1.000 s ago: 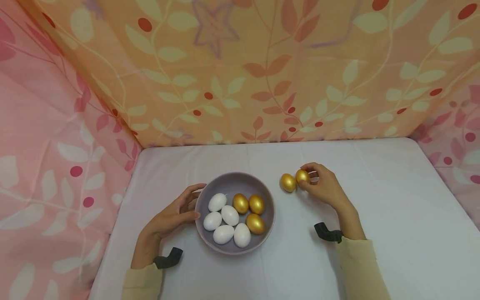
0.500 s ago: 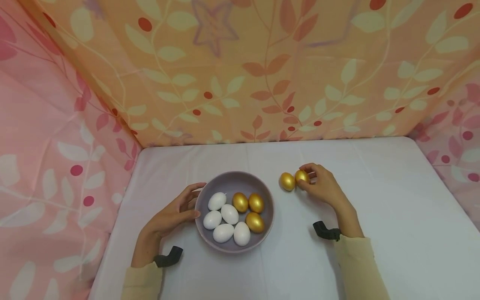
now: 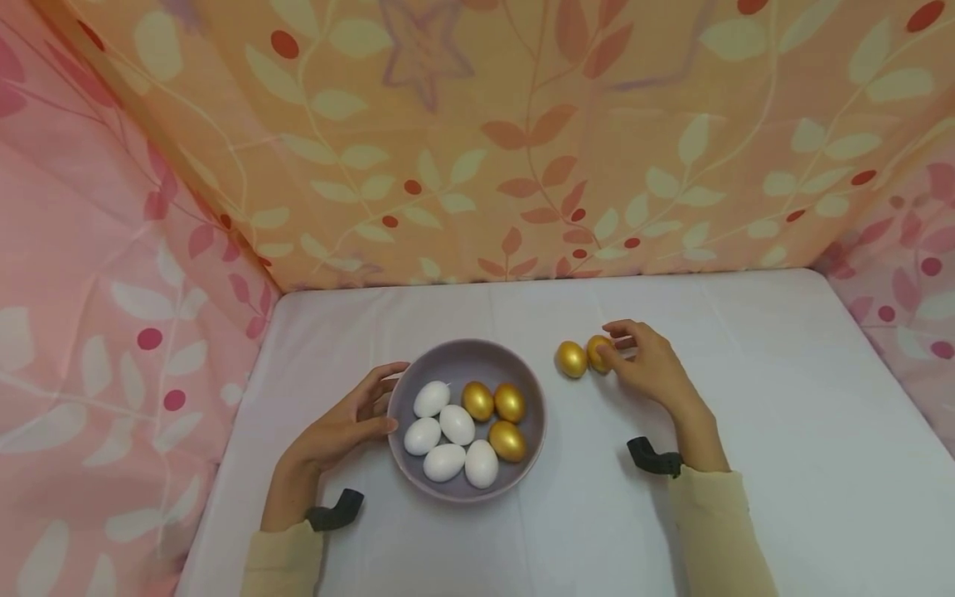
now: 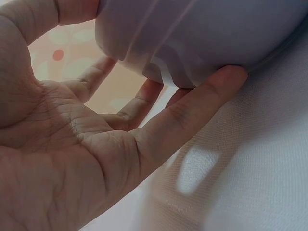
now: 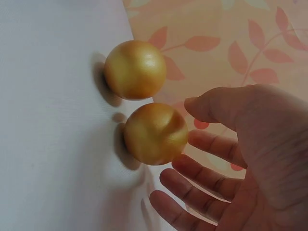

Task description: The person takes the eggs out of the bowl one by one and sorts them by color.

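While the left hand (image 3: 339, 427) touches the purple bowl (image 3: 473, 355), fingers spread, the right hand (image 3: 652, 362), fingers parted, is at a gold egg (image 5: 155, 135), contact unclear. Egg on white cloth (image 3: 582, 514), just beside another gold egg (image 5: 135, 70).

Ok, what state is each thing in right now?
Bowl, upright
Cloth, spread under the bowl
White eggs, five, lying in the bowl
Inner gold eggs, three, lying beside the white ones
Left loose gold egg, on the cloth
Right loose gold egg, on the cloth close beside it
Right hand, fingers loosely bent at that egg, thumb apart from it
Left hand, thumb and fingers against the bowl
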{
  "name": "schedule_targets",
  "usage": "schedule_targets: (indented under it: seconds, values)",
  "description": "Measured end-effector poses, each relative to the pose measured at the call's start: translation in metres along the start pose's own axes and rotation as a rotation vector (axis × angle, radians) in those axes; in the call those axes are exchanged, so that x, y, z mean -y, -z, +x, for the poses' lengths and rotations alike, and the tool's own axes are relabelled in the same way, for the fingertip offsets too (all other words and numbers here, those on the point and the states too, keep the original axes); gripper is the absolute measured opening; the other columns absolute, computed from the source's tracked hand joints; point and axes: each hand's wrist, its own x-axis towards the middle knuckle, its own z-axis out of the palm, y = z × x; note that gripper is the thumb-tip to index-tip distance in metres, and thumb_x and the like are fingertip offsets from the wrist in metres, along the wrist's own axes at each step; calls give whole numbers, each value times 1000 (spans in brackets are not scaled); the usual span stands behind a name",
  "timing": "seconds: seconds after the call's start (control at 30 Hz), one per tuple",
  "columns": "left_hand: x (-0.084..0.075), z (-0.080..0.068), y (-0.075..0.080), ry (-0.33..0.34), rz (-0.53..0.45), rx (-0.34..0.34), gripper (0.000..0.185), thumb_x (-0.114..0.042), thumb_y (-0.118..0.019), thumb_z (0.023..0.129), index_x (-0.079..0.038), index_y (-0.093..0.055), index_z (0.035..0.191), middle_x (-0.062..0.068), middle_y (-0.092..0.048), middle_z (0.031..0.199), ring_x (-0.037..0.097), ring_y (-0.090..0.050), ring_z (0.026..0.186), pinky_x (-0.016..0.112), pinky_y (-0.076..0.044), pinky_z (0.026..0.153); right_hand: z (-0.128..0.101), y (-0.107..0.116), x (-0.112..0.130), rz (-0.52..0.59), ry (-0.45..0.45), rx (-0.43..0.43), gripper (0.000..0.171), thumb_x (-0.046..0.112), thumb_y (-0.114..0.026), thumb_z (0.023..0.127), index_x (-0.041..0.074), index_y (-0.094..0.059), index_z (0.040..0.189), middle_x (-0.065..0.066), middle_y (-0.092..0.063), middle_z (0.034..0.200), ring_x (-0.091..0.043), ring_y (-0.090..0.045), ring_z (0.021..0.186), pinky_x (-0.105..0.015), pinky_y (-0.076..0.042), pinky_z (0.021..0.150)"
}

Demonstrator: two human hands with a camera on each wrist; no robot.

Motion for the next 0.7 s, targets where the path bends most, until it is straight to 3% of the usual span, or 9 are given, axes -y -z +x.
schedule_targets:
  seconds: [0.3, 0.5, 0.7]
  values:
    - [0, 2, 0, 1, 7, 6, 77, -1, -63, 100, -17, -24, 165, 26, -36, 161, 15, -51, 143, 27, -51, 107, -2, 8, 4, 21, -7, -57, 47, 32, -65, 105, 1, -61, 140, -26, -62, 135, -41, -63, 124, -59, -56, 100]
    - [2, 1, 2, -7, -9, 13, 77, 3, -60, 100, -16, -23, 165, 26, -36, 161, 14, -52, 142, 29, -52, 107, 0, 4, 14, 38, 55, -83, 44, 27, -68, 103, 2, -62, 139, -23, -62, 138, -40, -61, 126, -59, -56, 100]
    - [2, 0, 1, -8, -1, 6, 77, 2, -61, 100, -16, -24, 165, 24, -37, 160, 15, -52, 142, 27, -51, 108, 2, 3, 38, 15, 170, -81, 43, 26, -72, 100, 5, -64, 137, -18, -63, 137, -36, -61, 125, -58, -55, 101]
